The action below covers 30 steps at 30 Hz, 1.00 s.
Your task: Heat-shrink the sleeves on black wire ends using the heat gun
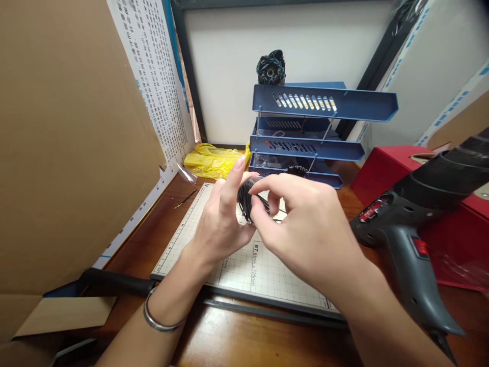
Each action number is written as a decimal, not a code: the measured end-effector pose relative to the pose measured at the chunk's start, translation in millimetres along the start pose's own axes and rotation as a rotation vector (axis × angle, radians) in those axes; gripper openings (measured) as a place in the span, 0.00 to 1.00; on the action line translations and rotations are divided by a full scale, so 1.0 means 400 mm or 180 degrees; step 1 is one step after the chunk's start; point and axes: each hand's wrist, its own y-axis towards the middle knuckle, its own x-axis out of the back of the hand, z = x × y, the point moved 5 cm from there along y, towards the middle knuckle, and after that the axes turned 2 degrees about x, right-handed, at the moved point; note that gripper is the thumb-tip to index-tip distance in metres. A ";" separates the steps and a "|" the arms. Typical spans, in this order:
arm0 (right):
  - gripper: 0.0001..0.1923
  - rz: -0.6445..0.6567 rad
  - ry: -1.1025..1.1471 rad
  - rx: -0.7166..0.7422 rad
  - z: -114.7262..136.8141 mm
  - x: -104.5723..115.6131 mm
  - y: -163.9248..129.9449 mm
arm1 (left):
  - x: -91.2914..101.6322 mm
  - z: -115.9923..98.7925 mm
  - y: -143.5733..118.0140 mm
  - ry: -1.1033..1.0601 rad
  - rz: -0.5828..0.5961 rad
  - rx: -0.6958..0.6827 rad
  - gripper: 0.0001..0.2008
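A bundle of thin black wire-like strands [245, 204] is held over the paper cutter's board, with what looks like a clear rim at its top. My left hand [223, 216] wraps round it from the left, forefinger raised and thumb beneath. From the right, my right hand [301, 214] pinches at the strands with thumb and forefinger. Some strands stick out to the right under that hand. How many it grips is hidden. Both hands hover above the cream gridded paper cutter [237, 278].
Behind stands a blue tiered tray [324, 102] with a dark round object [271, 67] on top. A yellow plastic bag [214, 160] lies at back left. At right, a heat gun [408, 239] rests by a red box [451, 250]. Cardboard [72, 137] walls the left.
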 end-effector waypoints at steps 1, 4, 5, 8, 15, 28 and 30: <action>0.08 -0.0053 0.0001 -0.0042 -0.005 0.005 0.002 | -0.001 0.001 -0.001 -0.0037 0.0015 -0.0025 0.46; 0.09 -0.0104 -0.0031 -0.0123 -0.018 0.017 0.008 | -0.003 0.002 -0.004 -0.0078 0.0073 -0.0046 0.49; 0.09 -0.0103 -0.0049 -0.0131 -0.021 0.020 0.010 | -0.003 0.002 -0.004 -0.0076 0.0099 -0.0032 0.49; 0.09 -0.0150 -0.0133 -0.0133 -0.032 0.030 0.013 | -0.004 0.001 -0.004 -0.0051 0.0159 0.0003 0.50; 0.10 -0.0247 -0.0361 -0.0007 -0.074 0.029 0.019 | -0.003 0.007 0.000 -0.0006 0.0121 0.0217 0.48; 0.09 -0.0164 -0.0229 0.0002 -0.079 0.029 0.022 | 0.003 0.005 0.008 0.0145 0.0103 0.0315 0.44; 0.08 -0.0181 -0.0091 -0.0058 -0.079 0.045 0.025 | 0.004 0.007 0.011 0.0161 0.0110 0.0402 0.43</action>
